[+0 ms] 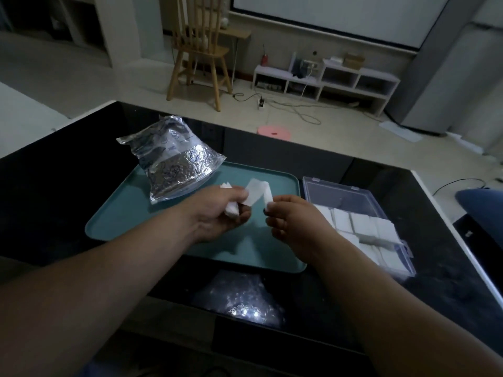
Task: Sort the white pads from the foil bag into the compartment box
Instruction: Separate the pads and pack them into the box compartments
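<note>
Over a teal tray [130, 213], my left hand [220, 210] is closed around a small bunch of white pads [231, 209]. One thin white pad [257, 191] sticks up between both hands, and my right hand [285, 216] pinches its right edge. The silver foil bag [174, 161] lies crumpled on the tray's far left corner. To the right stands the clear compartment box [348, 194] with its lid open and several white pads [364, 224] stacked in its compartments.
The tray and box rest on a dark glossy table [54, 186]. A lamp reflection shines on the table near its front edge [245, 308]. Beyond the table stand a wooden chair [198, 50], a low white shelf [326, 80] and a pink stool [273, 131].
</note>
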Demonstrator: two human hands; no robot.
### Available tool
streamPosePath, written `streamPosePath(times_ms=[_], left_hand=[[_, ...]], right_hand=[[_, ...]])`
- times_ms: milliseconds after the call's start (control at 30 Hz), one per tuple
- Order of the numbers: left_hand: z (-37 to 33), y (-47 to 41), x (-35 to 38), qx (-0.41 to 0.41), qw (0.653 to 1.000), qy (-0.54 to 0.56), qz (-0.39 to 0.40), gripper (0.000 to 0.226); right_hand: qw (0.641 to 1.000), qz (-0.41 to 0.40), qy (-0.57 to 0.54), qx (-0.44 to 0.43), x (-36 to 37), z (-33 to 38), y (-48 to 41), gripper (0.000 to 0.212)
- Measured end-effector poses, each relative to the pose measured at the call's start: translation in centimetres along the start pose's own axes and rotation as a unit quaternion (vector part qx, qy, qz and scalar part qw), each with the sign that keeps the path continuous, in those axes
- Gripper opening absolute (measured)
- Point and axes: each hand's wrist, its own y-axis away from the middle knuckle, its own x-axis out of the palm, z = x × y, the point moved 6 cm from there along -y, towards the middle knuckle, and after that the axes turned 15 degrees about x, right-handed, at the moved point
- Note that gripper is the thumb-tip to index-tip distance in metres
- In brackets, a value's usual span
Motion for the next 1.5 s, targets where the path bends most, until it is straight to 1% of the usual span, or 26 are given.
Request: streamPosePath(times_ms=[33,100,167,233,300,333,433,500,533,600,667,700,733,800,833,867,900,933,1000,1033,1100,1133,1233,1300,1367,1500], left_hand=[[0.2,0.4,0.9,-0.003,1.000,-0.004,0.022,0.017],[0.6,0.9,2.2,0.013,0.998,-0.045,0.044,0.020],[1.1,1.0,2.8,0.027,0.997,-0.070,0.032,0.022],[1.2,1.1,3.0,0.036,0.996,-0.077,0.015,0.027],[1.5,1.1,3.2,0.046,0.994,-0.099,0.022,0.029],[1.8,1.3,3.6,0.050,0.991,-0.120,0.032,0.028],[2.3,1.3,3.6,0.070,0.984,-0.161,0.033,0.021],[2.1,1.2,3.8,0.115,0.976,-0.186,0.012,0.016],[1.9,1.1,4.0,0.136,0.971,-0.198,0.009,0.023],[1.8,1.3,4.9,0.142,0.970,-0.192,0.040,0.039],[1.9,1.8,6.5,0.137,0.974,-0.151,0.103,0.035],[1.8,2.1,7.1,0.136,0.975,-0.135,0.115,0.033],[1.8,2.1,7.3,0.136,0.977,-0.126,0.109,0.032],[1.9,1.9,7.3,0.128,0.981,-0.117,0.084,0.037],[2.1,1.8,7.3,0.114,0.984,-0.108,0.079,0.039],[2.3,1.7,7.3,0.089,0.988,-0.097,0.080,0.036],[2.6,1.9,7.5,0.053,0.991,-0.079,0.093,0.029],[3.0,2.0,7.8,0.015,0.991,-0.061,0.120,0.027],[3.7,2.8,8.8,-0.048,0.982,-0.031,0.182,0.035],[4.0,3.3,9.4,-0.065,0.975,-0.016,0.214,0.041],[4.4,3.8,10.2,-0.082,0.964,0.002,0.253,0.049],[4.6,3.9,10.3,-0.084,0.961,0.004,0.262,0.051],[4.9,3.9,10.3,-0.088,0.960,0.012,0.264,0.055],[4.7,4.2,10.2,-0.083,0.963,0.012,0.256,0.056],[4.8,4.6,10.0,-0.085,0.964,0.005,0.252,0.054],[4.9,5.3,9.6,-0.104,0.970,-0.013,0.221,0.057]], right_hand=[[1.000,0.015,-0.009,0.003,0.3,-0.1,0.2,0.013],[1.000,0.022,0.019,-0.009,0.5,-0.2,0.8,0.013],[0.996,-0.005,0.078,-0.038,0.2,-0.1,1.6,0.017],[0.990,-0.032,0.113,-0.071,-0.1,0.2,2.4,0.025],[0.984,-0.048,0.147,-0.090,-0.3,0.3,3.1,0.037],[0.977,-0.063,0.179,-0.100,-0.5,0.3,3.2,0.039],[0.945,-0.145,0.257,-0.138,-1.3,0.3,3.1,0.030],[0.906,-0.221,0.312,-0.183,-2.3,1.0,3.4,0.031],[0.882,-0.248,0.346,-0.203,-2.5,1.3,3.9,0.031],[0.842,-0.271,0.396,-0.247,-2.1,1.7,5.0,0.027],[0.820,-0.269,0.415,-0.286,-1.6,1.7,5.8,0.019],[0.815,-0.267,0.419,-0.299,-1.5,1.5,5.8,0.016],[0.812,-0.264,0.421,-0.307,-1.6,1.4,5.9,0.016],[0.818,-0.244,0.413,-0.317,-2.2,1.2,5.9,0.018],[0.819,-0.228,0.411,-0.330,-2.6,1.2,6.2,0.019],[0.814,-0.214,0.415,-0.345,-3.0,1.3,6.7,0.024],[0.807,-0.203,0.424,-0.358,-3.4,1.4,7.0,0.031],[0.802,-0.189,0.436,-0.361,-3.8,1.5,7.2,0.037],[0.804,-0.152,0.461,-0.342,-4.4,1.3,7.3,0.046],[0.813,-0.132,0.463,-0.326,-4.7,1.2,7.4,0.049],[0.845,-0.097,0.438,-0.291,-4.9,1.1,7.6,0.051],[0.860,-0.083,0.419,-0.280,-4.9,1.1,7.8,0.049],[0.879,-0.060,0.379,-0.284,-5.5,1.3,8.4,0.039],[0.880,-0.044,0.375,-0.289,-5.4,1.3,8.5,0.038],[0.878,-0.037,0.384,-0.284,-4.9,1.0,8.3,0.042],[0.856,-0.073,0.411,-0.306,-4.0,0.5,7.0,0.043]])
